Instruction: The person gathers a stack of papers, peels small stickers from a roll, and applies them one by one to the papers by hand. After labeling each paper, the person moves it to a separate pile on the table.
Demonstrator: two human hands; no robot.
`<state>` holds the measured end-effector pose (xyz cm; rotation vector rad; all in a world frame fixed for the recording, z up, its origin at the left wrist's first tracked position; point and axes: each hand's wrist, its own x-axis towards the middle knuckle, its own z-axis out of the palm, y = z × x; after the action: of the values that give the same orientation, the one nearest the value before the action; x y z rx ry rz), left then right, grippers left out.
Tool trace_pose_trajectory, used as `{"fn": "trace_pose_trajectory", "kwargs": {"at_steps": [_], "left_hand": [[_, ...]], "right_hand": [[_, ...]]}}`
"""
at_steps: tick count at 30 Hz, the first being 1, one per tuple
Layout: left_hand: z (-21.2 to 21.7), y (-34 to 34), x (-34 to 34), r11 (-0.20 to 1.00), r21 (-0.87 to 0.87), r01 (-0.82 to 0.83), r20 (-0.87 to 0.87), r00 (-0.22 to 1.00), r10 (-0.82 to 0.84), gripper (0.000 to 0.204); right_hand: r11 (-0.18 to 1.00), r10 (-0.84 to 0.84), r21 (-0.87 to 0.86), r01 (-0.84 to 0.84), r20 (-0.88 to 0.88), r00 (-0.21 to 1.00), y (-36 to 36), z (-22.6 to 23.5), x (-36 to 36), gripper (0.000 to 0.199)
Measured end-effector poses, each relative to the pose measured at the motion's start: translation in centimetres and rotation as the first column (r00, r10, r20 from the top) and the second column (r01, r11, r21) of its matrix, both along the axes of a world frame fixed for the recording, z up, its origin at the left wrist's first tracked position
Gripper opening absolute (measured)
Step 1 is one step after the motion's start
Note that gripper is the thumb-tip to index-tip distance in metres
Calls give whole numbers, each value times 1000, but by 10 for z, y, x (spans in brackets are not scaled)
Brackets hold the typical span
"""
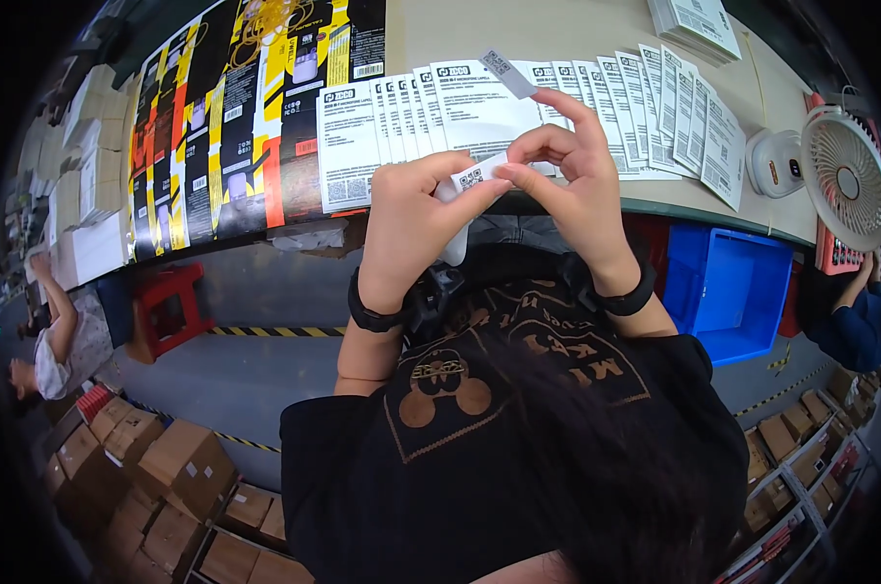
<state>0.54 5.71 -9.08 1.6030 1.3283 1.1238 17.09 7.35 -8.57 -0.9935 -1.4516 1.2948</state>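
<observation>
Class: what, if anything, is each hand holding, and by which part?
A small white label: the left hand grips its left part, the right hand pinches its right end. Whether the right hand holds the grey label is unclear.

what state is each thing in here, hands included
small white rectangular paper label: held between both hands
bare left hand: fingers closed on the label
bare right hand: pinching the label's other end
small grey rectangular label: at the right index fingertip
white printed rectangular cards: overlapping, fanned out
thin yellow rubber bands: tangled heap
blue plastic bin: open
white round fan: running or not, unclear
</observation>
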Motion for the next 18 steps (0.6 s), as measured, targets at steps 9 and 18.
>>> {"fn": "trace_pose_trajectory", "kwargs": {"at_steps": [9,18], "left_hand": [[9,3,-3,1000,22,19,-9,1000,-19,23],[9,4,-12,950,-276,142,-102,979,-176,27]], "right_hand": [[999,11,-30,-15,-135,991,6,-6,-4,58],[972,-224,-102,213,-119,967,32,4,15,56]]}}
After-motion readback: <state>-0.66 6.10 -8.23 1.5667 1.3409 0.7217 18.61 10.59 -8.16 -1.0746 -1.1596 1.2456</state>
